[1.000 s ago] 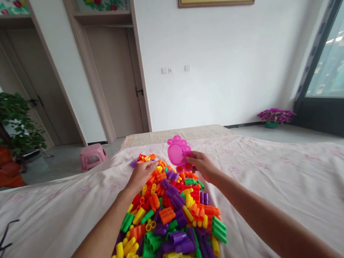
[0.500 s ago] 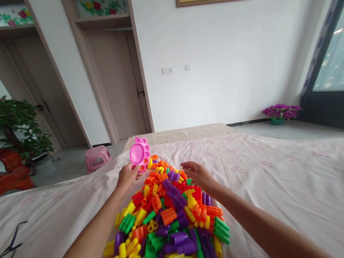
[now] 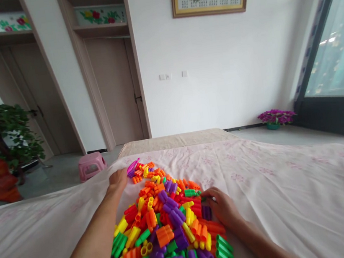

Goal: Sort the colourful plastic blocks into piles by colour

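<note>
Pink plastic dish (image 3: 133,166) tilts edge-on in the left hand's (image 3: 118,179) grasp, while the right hand (image 3: 222,206) curls beside the colourful blocks (image 3: 175,218), its grip unclear.

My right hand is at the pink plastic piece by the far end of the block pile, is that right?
Wrong hand: in the head view, your left hand is at the pink plastic piece by the far end of the block pile.
</note>
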`<state>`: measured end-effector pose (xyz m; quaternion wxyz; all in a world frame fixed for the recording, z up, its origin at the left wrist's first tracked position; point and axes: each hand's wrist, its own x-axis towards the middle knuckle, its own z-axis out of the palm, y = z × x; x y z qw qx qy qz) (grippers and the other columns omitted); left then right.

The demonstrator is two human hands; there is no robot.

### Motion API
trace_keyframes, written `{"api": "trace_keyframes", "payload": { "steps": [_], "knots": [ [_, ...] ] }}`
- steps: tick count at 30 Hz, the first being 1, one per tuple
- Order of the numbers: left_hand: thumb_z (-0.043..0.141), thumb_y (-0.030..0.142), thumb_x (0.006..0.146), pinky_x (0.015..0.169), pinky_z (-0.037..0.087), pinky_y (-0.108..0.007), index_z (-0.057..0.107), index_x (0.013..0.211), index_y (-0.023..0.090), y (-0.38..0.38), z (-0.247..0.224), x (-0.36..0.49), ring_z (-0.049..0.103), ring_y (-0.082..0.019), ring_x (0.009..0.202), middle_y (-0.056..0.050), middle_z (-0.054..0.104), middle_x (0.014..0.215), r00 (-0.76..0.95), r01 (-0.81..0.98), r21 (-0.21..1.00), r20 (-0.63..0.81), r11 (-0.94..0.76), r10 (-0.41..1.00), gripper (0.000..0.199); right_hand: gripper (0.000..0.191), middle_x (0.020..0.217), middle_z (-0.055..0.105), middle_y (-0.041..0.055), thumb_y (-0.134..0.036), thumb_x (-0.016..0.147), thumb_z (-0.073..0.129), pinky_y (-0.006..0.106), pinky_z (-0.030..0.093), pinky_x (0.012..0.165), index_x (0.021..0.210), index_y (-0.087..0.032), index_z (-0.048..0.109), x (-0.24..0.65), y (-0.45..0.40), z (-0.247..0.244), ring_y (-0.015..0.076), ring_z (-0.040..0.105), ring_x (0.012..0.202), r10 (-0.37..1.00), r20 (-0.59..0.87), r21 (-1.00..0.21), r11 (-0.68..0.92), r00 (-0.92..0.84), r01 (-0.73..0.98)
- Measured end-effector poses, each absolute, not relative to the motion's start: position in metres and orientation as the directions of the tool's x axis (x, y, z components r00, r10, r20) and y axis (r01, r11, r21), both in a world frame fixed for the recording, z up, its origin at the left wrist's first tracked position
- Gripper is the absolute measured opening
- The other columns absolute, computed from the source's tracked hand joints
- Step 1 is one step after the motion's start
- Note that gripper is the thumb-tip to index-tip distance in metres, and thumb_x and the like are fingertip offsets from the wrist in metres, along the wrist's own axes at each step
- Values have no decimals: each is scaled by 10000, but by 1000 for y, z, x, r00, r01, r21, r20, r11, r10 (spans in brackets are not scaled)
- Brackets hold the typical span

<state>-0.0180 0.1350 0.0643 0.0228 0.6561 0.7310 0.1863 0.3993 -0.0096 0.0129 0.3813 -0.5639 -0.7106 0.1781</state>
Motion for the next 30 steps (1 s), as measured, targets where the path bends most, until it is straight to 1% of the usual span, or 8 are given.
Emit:
{"api": "trace_keyframes", "payload": {
  "steps": [4, 7, 10, 15, 18, 21, 27, 30],
  "knots": [
    [561, 340, 927, 912, 511, -432, 631, 1198, 162, 122, 67, -5, 625, -236, 1062, -119, 650, 1180, -7, 986, 167, 158, -20, 987, 331, 329, 967, 704, 39, -179, 771, 443, 284, 464, 851, 911, -229, 737, 402, -5, 9, 196, 640, 935, 939, 340, -695, 284, -45, 660],
    [519, 305, 937, 940, 464, -370, 699, 1128, 212, 108, 77, 3, 638, -264, 1097, -123, 718, 1096, 145, 980, 116, 138, -161, 980, 279, 339, 967, 704, 40, -185, 772, 433, 286, 468, 841, 913, -219, 740, 403, -3, 5, 193, 642, 924, 939, 342, -706, 281, -35, 650],
    [502, 339, 938, 941, 446, -306, 699, 1161, 264, 99, 89, 5, 634, -244, 1135, -87, 728, 1139, 225, 968, 81, 130, -236, 966, 307, 341, 956, 706, 45, -190, 772, 428, 288, 471, 841, 907, -204, 741, 403, -2, 3, 193, 644, 918, 942, 335, -727, 270, -17, 631],
    [427, 309, 978, 943, 469, -410, 598, 1297, 202, 113, 99, 11, 623, -269, 1123, -147, 688, 1181, 54, 998, 10, 181, -57, 982, 378, 325, 960, 718, 42, -210, 780, 445, 294, 470, 858, 906, -211, 745, 401, 0, 2, 196, 651, 929, 952, 306, -762, 227, 29, 606],
    [541, 344, 939, 893, 524, -443, 578, 1276, 156, 133, 95, 27, 625, -236, 1057, -128, 633, 1211, -68, 997, -11, 162, 71, 984, 387, 326, 963, 718, 39, -207, 785, 443, 289, 468, 856, 900, -219, 747, 401, 0, 2, 192, 650, 926, 953, 302, -758, 218, 34, 615],
    [592, 352, 912, 880, 540, -438, 575, 1267, 155, 149, 87, 52, 614, -220, 1056, -111, 595, 1253, -80, 997, -13, 135, 82, 988, 406, 327, 964, 711, 39, -193, 780, 440, 279, 466, 847, 894, -225, 746, 402, -1, 2, 187, 644, 923, 950, 310, -745, 231, 19, 626],
    [584, 354, 917, 886, 537, -443, 576, 1265, 156, 149, 81, 91, 613, -220, 1059, -116, 596, 1254, 164, 986, -11, 80, -164, 983, 401, 335, 978, 705, 30, -176, 775, 438, 269, 456, 855, 895, -236, 745, 403, -2, 4, 178, 639, 936, 952, 306, -733, 239, -4, 637],
    [551, 337, 932, 891, 513, -375, 660, 1145, 197, 132, 91, 88, 640, -211, 1027, -85, 677, 1136, 306, 952, 8, 61, -307, 950, 277, 328, 981, 707, 30, -179, 779, 439, 269, 456, 850, 884, -231, 744, 402, -3, 6, 179, 641, 938, 952, 305, -732, 237, -4, 639]
  ]
}}
